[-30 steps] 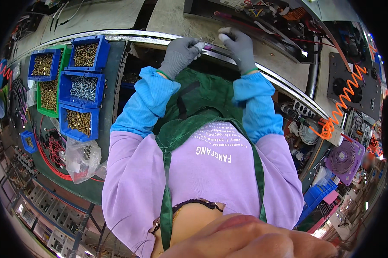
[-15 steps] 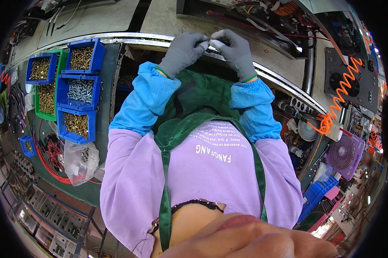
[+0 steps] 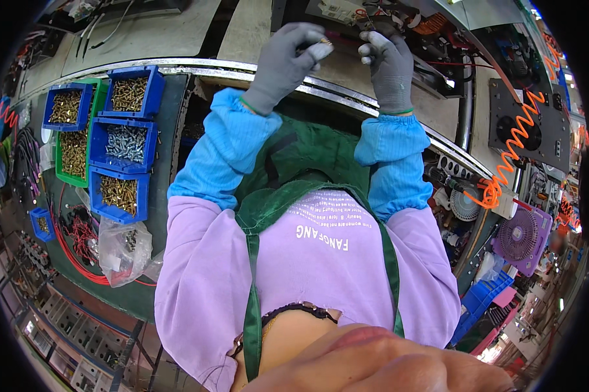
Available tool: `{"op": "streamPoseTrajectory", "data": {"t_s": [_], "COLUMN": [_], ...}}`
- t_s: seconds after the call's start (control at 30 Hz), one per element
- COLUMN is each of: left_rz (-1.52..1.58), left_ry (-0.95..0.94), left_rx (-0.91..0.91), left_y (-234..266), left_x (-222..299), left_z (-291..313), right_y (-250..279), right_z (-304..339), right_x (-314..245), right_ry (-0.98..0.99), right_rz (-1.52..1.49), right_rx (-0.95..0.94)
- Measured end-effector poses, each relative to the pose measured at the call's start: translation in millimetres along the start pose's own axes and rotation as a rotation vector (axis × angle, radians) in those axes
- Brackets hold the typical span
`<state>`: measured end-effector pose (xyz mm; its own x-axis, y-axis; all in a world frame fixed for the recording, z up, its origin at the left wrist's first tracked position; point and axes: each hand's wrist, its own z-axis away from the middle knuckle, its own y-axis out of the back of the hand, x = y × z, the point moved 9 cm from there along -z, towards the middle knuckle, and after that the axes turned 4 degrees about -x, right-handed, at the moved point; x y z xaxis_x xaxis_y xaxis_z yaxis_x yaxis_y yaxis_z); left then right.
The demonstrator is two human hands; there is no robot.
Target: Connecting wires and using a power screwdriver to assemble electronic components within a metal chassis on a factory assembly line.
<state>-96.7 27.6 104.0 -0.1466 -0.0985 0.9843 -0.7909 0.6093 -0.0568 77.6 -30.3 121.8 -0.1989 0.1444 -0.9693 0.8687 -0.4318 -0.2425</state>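
Note:
My left hand [image 3: 278, 68], in a grey glove with pale fingertips, is closed in a pinch above the metal rail [image 3: 340, 93]. A small brass-coloured screw [image 3: 326, 41] shows at its fingertips. To its right, my right hand [image 3: 394, 72], gloved alike, is raised with its fingers bent inward and pressed together. What those fingers hold, if anything, is too small to make out. Just beyond the right hand lies an open metal casing with wires and a copper coil [image 3: 431, 23]. The two hands are apart.
On the left bench stand blue bins of brass screws [image 3: 126, 91], a blue bin of silver screws [image 3: 121, 151] and a green bin [image 3: 69, 173]. A plastic bag [image 3: 121, 255] and red wires lie nearer. At right are an orange coiled hose [image 3: 518, 137], a black panel [image 3: 536, 130] and a purple fan [image 3: 522, 238].
My hands, close together before, have moved apart and farther up, over the rail. The right hand has shifted right toward the casing. The brass screw now shows in my left fingertips.

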Motion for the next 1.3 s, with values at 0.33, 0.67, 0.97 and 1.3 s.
{"op": "streamPoseTrajectory", "data": {"t_s": [0.33,0.67,0.97,1.3], "left_rz": [-0.498,-0.536,-0.463,-0.681], "left_ry": [-0.398,-0.576,-0.257,-0.576], "left_rx": [-0.072,0.058,0.013,0.098], "left_y": [-32,-19,-1,6], "left_x": [46,53,24,19], "left_z": [-52,-40,-61,-52], "right_y": [20,3,21,14], "right_z": [-1,-10,-5,-2], "right_x": [3,10,19,29], "right_ry": [0.021,-0.014,-0.048,-0.214], "right_rz": [0.055,0.068,0.123,0.291], "right_rx": [0.090,0.009,0.071,0.077]}}
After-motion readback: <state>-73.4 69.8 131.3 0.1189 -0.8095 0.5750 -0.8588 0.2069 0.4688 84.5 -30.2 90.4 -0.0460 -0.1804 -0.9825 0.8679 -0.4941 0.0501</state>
